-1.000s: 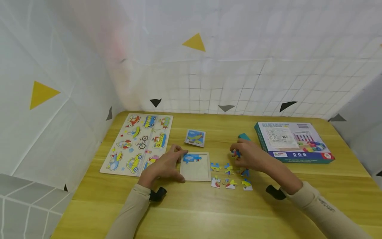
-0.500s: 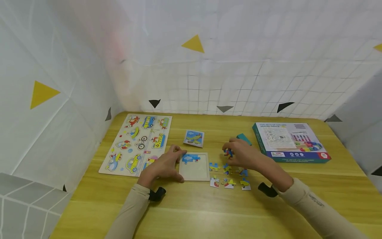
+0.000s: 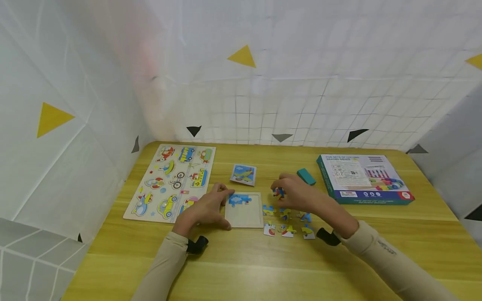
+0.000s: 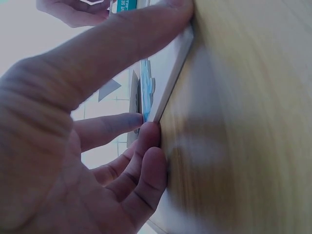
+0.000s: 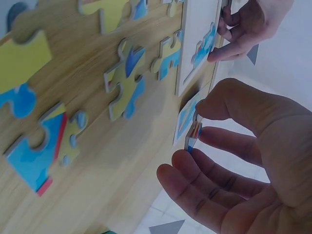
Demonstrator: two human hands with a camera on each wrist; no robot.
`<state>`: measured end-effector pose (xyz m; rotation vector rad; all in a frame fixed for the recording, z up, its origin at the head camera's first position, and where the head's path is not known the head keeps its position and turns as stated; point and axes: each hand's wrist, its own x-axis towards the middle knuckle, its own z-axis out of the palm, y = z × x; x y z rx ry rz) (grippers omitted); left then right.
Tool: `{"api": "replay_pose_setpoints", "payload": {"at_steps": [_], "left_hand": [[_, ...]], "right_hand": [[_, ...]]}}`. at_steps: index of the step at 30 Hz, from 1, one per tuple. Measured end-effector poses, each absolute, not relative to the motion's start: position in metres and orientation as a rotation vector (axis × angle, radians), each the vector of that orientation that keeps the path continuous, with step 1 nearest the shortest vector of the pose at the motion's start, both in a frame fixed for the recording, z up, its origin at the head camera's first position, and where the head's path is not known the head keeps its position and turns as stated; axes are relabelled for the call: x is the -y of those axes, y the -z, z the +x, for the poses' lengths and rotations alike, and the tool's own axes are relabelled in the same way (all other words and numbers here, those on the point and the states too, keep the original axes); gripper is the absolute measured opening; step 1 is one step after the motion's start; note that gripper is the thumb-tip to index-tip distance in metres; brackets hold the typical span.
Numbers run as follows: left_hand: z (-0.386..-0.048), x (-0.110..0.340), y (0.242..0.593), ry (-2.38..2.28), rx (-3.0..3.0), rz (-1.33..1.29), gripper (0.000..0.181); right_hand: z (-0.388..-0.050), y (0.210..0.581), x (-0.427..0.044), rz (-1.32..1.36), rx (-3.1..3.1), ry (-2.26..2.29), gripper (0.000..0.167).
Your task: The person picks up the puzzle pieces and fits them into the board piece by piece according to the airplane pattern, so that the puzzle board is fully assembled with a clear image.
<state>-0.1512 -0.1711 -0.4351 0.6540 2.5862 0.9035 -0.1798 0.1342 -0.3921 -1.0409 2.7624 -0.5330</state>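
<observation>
R. hand point(image 3: 297, 194): puzzle pc. point(image 3: 278, 192) pinched, thumb & fingers; brought left twd. tray point(image 3: 244, 217) since prev. frame. L. hand point(image 3: 206, 209): fingers relaxed, rested agst. tray's left edge, unmoved. Blue puzzle part point(image 3: 239, 199): set in tray, upper left. Loose pcs. point(image 3: 288, 231): laid right. Teal block point(image 3: 306, 176): now fully exposed.

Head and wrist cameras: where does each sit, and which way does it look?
Head: worn on the head, facing forward and down at the yellow wood-grain table; left hand, right hand and beige sleeves show.
Left wrist: worn there, facing that hand and the square pale wooden puzzle tray; right hand partly shows, top left.
Right wrist: worn there, facing that hand and its pinched, flat multicoloured jigsaw piece; left hand shows, upper right.
Both wrist views share the tray.
</observation>
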Motion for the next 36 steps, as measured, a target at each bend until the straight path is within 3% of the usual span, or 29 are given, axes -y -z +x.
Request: {"api": "replay_pose_setpoints", "payload": {"at_steps": [36], "left_hand": [[-0.151,0.17,0.434,-0.897,-2.577,0.625,0.105]], "right_hand": [[-0.186,0.402,-0.09,-1.136,-2.729,0.407,0.039]]}}
